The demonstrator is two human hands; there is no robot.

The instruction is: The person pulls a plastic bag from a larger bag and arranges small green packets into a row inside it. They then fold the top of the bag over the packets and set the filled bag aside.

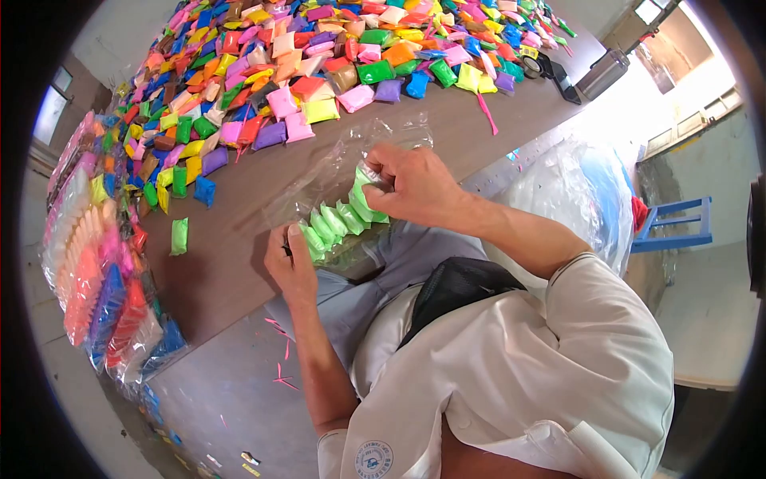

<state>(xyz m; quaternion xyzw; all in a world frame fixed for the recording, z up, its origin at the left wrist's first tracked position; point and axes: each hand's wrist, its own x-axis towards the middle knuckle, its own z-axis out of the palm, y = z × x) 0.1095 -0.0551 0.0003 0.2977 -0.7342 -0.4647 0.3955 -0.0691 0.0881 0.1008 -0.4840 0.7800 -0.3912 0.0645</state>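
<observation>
Apparently the right hand [419, 185] partly hides green packets [335, 223].

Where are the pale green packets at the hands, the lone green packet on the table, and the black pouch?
Pale green packets [349, 217]: head view, on a packet midway along the row.
Lone green packet [179, 236]: head view, middle of its upper face.
Black pouch [456, 292]: head view, middle of its visible side.

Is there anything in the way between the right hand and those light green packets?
Nothing solid that I can see: the right hand is right at the upper end of the row of light green packets. A clear plastic bag surrounds them, but I can't tell whether its film comes between.
</observation>
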